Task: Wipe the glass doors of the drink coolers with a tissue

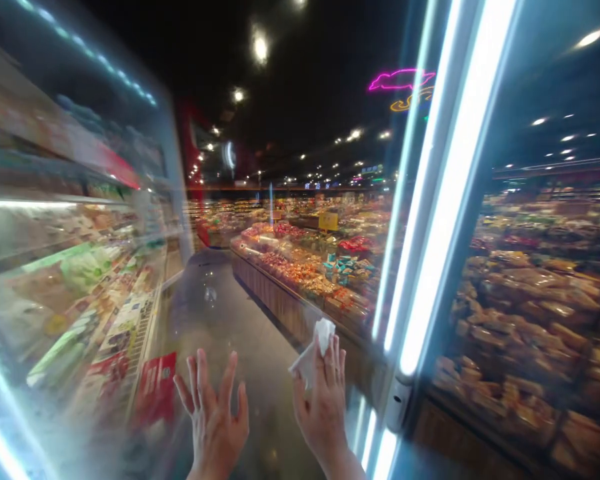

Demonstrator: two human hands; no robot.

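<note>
My left hand (214,417) is raised with its fingers spread and holds nothing. To its right, my right hand (322,403) has its fingers stretched forward and close together over a crumpled white tissue (324,329). Part of the tissue sticks out past the fingertips, and a corner shows left of the fingers; the rest is hidden by the hand. Beside my right hand rises an upright metal frame (397,403) with bright light tubes (443,220). Pale reflections suggest clear glass before me, but whether the tissue touches it I cannot tell.
On the left stands a lit shelf case (145,320) of packaged goods, blurred, with a red sign (155,387) at its lower edge. A grey floor aisle (215,293) runs ahead. Bins of wrapped goods (300,267) line the right, with a yellow sign (328,221) above.
</note>
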